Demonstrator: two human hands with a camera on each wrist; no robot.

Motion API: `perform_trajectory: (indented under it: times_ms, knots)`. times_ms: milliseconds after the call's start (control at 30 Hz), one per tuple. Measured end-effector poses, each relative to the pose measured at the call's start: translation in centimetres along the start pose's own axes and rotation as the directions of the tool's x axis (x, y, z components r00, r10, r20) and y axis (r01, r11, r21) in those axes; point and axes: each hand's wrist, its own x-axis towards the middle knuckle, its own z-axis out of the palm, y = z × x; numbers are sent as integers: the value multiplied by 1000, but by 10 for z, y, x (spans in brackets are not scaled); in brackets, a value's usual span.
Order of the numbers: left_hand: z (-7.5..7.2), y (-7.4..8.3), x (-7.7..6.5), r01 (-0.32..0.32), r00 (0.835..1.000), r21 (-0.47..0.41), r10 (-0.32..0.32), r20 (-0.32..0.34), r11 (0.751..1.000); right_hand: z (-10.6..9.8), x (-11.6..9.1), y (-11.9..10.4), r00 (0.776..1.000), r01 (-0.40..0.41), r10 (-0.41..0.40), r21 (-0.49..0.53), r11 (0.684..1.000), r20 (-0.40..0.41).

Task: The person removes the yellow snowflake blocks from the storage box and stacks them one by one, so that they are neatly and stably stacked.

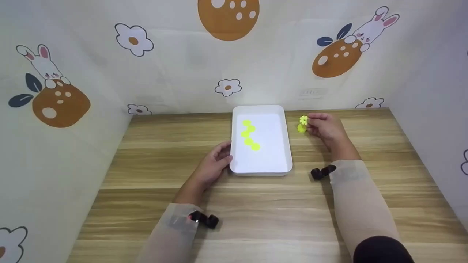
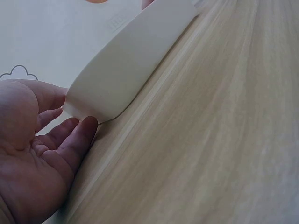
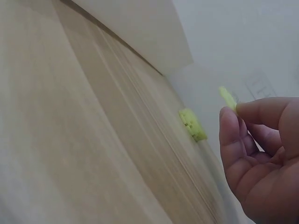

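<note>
Here, rabbit-print walls [image 1: 182, 65] border a wood-grained table [image 1: 263, 212] bearing a tray [image 1: 272, 146].

There's room over the near middle of the brown wooden table [image 1: 263, 213]; farther on, a white rectangular tray [image 1: 261, 174] blocks.

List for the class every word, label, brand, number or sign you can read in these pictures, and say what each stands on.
Nothing can be read with certainty.
Wall, head view: a faint mark, too pale and small to read.
Wall, left wrist view: a faint boxed mark, too blurred to read.
Wall, right wrist view: a faint boxed mark, too blurred to read.
Tray and yellow pieces: no lettering visible.
</note>
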Motion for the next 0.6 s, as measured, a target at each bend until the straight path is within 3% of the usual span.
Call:
perform_trajectory:
  times_ms: [200,600]
  knots:
    - [0,0,0,-3,1000,10,3,-7,1000,-1,0,2,1000,-13,12,-93,996,-13]
    - [-1,-1,1,23,1000,25,-23,-11,999,0,2,3,999,-16,3,-288,958,-48]
